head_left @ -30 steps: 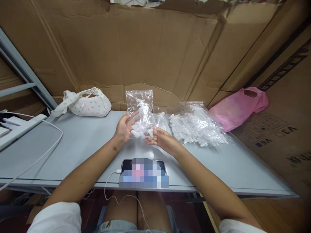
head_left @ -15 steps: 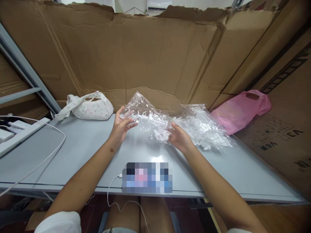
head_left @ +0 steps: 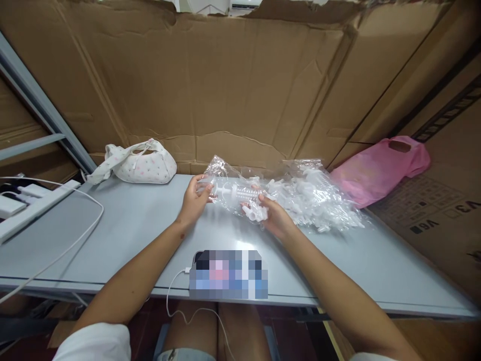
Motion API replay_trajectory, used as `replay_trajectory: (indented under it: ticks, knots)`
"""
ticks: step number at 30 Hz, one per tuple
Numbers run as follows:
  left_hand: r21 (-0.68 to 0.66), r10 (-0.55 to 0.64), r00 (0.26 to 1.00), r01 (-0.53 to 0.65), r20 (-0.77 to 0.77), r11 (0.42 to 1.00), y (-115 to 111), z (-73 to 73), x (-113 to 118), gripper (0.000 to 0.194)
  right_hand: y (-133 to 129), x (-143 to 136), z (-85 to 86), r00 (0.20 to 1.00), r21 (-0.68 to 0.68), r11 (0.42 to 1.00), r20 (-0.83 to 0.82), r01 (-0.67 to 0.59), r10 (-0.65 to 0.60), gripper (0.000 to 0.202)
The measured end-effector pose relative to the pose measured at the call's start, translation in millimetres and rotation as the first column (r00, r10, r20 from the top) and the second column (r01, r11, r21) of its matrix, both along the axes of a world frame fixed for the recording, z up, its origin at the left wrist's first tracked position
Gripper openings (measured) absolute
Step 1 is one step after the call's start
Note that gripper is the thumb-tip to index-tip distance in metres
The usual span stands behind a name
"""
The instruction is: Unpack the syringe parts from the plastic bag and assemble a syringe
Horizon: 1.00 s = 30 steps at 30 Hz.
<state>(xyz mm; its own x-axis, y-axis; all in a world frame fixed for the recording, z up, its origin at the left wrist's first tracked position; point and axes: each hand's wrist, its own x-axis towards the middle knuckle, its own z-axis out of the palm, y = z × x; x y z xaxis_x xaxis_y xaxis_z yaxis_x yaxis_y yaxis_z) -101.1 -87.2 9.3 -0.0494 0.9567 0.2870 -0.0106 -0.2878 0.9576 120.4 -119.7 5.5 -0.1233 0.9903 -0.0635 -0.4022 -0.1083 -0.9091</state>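
Between my hands is a clear plastic bag (head_left: 221, 168) with a white syringe-like plastic piece (head_left: 244, 193) in it. The piece lies level, with a ribbed barrel on the right and a thin rod with curved handles on the left. My left hand (head_left: 196, 200) pinches the bag at the handle end, thumb in front. Around the barrel end, through the film, my right hand (head_left: 276, 214) is closed. Small white plastic parts (head_left: 255, 211) hang below the barrel, beside my right fingers. Glare on the film hides fine detail.
A heap of bagged white parts (head_left: 313, 198) lies right of my hands. Behind stand a pink plastic bag (head_left: 379, 170), a white patterned pouch (head_left: 148, 163) and a cardboard wall (head_left: 233, 85). A blurred-out phone-like item (head_left: 228, 275) with a cable lies in front; a power strip (head_left: 37, 210) sits left.
My left hand has moved slightly right and down, closer to my right hand. The bag has sunk lower, and the syringe-like piece now shows more plainly.
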Motion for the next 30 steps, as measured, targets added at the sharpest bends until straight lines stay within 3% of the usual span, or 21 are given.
replay_trajectory:
  ticks: [3,7,13,15,17,19,21,25,27,30]
  knots:
    - [0.143,0.146,0.969,-0.119,-0.199,0.983,6.3,-1.8,-11.6,0.044,2.5,1.0,-1.3,1.0,-0.029,0.999,-0.006,0.025,-0.025,0.039]
    - [0.308,0.285,0.822,-0.141,-0.494,0.941,12.2,-4.2,-24.8,0.032,5.2,5.9,-0.3,0.997,-0.038,0.996,-0.026,0.078,-0.079,0.04]
    - [0.355,0.341,0.733,-0.144,-0.588,0.923,13.0,-3.1,-27.9,0.025,10.4,15.8,2.3,0.986,-0.052,0.988,-0.08,0.144,-0.148,0.036]
    - [0.416,0.314,0.755,-0.06,-0.576,0.907,6.5,-0.5,-21.7,0.022,9.6,15.7,3.9,0.984,-0.061,0.988,-0.096,0.145,-0.15,0.039]
    - [0.433,0.202,0.785,0.092,-0.585,0.897,-2.8,0.6,-11.8,0.021,6.8,13.0,6.2,0.985,-0.061,0.989,-0.099,0.136,-0.142,0.043]
    - [0.397,0.079,0.765,0.24,-0.639,0.886,-11.2,-1.0,-1.6,0.027,2.8,9.2,8.5,0.989,-0.053,0.992,-0.089,0.117,-0.122,0.044]
    - [0.347,0.037,0.729,0.28,-0.684,0.895,-14.7,-4.7,4.8,0.035,-0.6,6.1,10.2,0.992,-0.042,0.994,-0.066,0.101,-0.104,0.046]
    - [0.313,0.146,0.74,0.09,-0.656,0.946,-5.0,-10.6,-0.3,0.043,-2.5,6.8,10.7,0.994,-0.008,0.994,-0.013,0.105,-0.105,0.049]
    - [0.282,0.18,0.786,-0.007,-0.591,0.959,3.2,-9.5,-8.2,0.043,-1.7,9.5,10.2,0.997,0.022,0.996,-0.007,0.081,-0.081,0.049]
    - [0.114,0.119,0.892,-0.076,-0.436,0.991,12.8,-2.8,-19.0,0.044,-0.5,12.9,10.2,0.999,0.057,0.998,-0.001,0.032,-0.032,0.05]
